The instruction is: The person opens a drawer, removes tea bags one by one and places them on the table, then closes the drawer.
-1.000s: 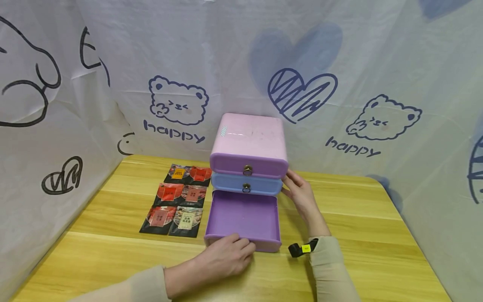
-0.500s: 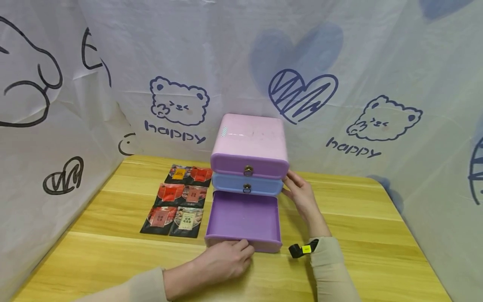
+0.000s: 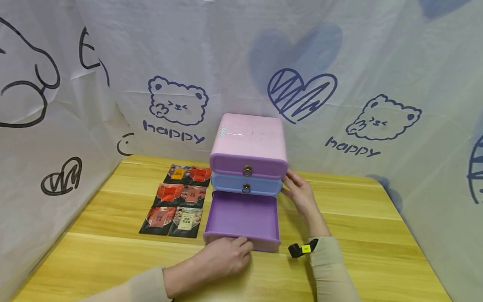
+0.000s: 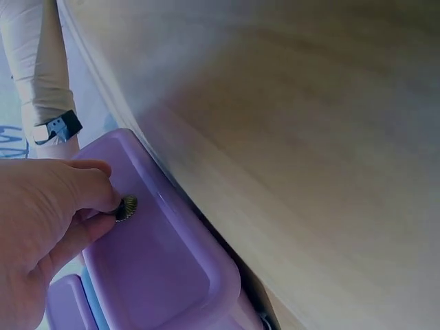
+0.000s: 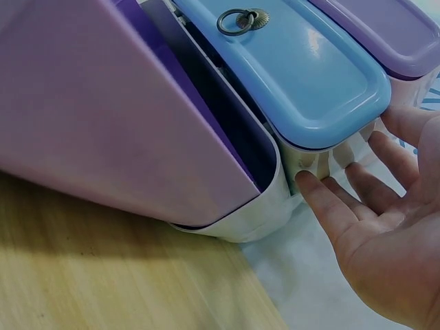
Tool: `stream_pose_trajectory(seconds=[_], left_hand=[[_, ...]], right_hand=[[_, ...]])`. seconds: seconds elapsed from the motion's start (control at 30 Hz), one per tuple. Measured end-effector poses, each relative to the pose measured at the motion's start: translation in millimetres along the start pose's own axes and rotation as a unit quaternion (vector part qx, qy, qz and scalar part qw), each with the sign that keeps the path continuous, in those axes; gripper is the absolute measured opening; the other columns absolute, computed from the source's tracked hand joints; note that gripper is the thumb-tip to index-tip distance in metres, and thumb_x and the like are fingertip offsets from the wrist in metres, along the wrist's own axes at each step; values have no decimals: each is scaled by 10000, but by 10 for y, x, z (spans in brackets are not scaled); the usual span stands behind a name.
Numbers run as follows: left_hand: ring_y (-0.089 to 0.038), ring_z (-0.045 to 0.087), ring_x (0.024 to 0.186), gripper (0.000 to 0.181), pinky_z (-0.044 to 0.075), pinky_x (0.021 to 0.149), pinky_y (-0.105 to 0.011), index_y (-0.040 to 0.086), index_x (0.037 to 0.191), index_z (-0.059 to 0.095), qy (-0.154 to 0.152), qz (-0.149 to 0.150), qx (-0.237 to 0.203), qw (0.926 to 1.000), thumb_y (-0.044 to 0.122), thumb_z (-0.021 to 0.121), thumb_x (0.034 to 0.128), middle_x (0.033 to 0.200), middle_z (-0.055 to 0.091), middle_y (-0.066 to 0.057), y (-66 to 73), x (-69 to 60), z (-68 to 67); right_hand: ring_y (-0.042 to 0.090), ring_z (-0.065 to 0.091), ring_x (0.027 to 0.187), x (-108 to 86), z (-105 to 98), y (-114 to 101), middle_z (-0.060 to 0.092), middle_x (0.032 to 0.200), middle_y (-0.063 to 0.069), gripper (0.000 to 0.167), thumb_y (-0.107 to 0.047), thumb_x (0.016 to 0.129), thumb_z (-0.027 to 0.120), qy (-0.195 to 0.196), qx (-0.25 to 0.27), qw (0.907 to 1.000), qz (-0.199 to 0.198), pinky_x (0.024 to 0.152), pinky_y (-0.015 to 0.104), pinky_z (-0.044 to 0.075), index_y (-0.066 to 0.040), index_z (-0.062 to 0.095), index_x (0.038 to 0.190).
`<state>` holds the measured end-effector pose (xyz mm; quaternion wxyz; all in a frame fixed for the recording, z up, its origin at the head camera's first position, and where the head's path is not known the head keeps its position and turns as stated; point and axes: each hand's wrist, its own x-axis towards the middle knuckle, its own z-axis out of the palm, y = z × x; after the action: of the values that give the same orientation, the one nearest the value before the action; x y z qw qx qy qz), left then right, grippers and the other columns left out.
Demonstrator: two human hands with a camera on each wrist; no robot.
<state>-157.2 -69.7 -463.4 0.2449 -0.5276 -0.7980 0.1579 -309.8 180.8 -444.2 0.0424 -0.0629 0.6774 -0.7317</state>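
A small drawer cabinet (image 3: 250, 136) with a pink top stands at the back of the table. Its bottom purple drawer (image 3: 243, 216) is pulled out and bare inside. At the drawer's front, my left hand (image 3: 222, 258) pinches the metal ring pull (image 4: 127, 207) between thumb and finger, as the left wrist view shows. My right hand (image 3: 302, 199) touches the cabinet's right side with spread fingertips (image 5: 323, 199), beside the blue middle drawer (image 5: 302, 75). That drawer and the purple top drawer (image 3: 249, 165) are pushed in.
Several black and red packets (image 3: 170, 193) lie in rows on the wooden table (image 3: 358, 235), left of the cabinet. A white printed cloth (image 3: 234, 54) hangs behind and at both sides. A black wrist camera (image 3: 296, 250) sits by the right sleeve.
My left hand has shifted very slightly at the drawer front. The drawer stays pulled out, and my right hand stays at the cabinet's side.
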Motion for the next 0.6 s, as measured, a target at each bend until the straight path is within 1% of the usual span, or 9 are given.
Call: stream_pose_trajectory(seconds=[0.1, 0.27, 0.4, 0.6], left_hand=[[-89, 558, 864, 72, 513, 629, -166, 199, 884, 714, -17, -116, -164, 9998, 149, 666, 905, 979, 600, 36, -32, 5, -1], [-91, 554, 846, 70, 501, 607, -170, 196, 870, 711, 86, -155, -152, 9997, 139, 680, 895, 962, 596, 37, -73, 12, 26], [-98, 567, 858, 66, 512, 619, -185, 192, 886, 718, 142, -242, -201, 9994, 132, 691, 887, 980, 615, 35, -101, 18, 60], [-105, 584, 885, 86, 521, 637, -187, 191, 906, 732, 40, -353, -329, 9988, 111, 703, 887, 1009, 634, 32, -152, 36, 76]], right_hand=[[251, 449, 1453, 5, 3, -6, 460, 1589, 134, 526, -202, 1062, 610, 22, 17, 10000, -17, 1088, 387, 504, -29, 479, 1541], [260, 453, 1451, 12, 4, -8, 464, 1585, 143, 513, -180, 1064, 603, 53, 41, 10000, -24, 1078, 375, 511, -20, 481, 1536], [259, 451, 1452, 15, 2, -4, 464, 1585, 140, 513, -183, 1063, 604, 71, -13, 10000, -14, 1077, 376, 512, -21, 484, 1534], [264, 445, 1449, 8, 11, 4, 455, 1589, 157, 511, -156, 1066, 591, 100, 47, 9999, -17, 1079, 383, 510, 3, 469, 1536]])
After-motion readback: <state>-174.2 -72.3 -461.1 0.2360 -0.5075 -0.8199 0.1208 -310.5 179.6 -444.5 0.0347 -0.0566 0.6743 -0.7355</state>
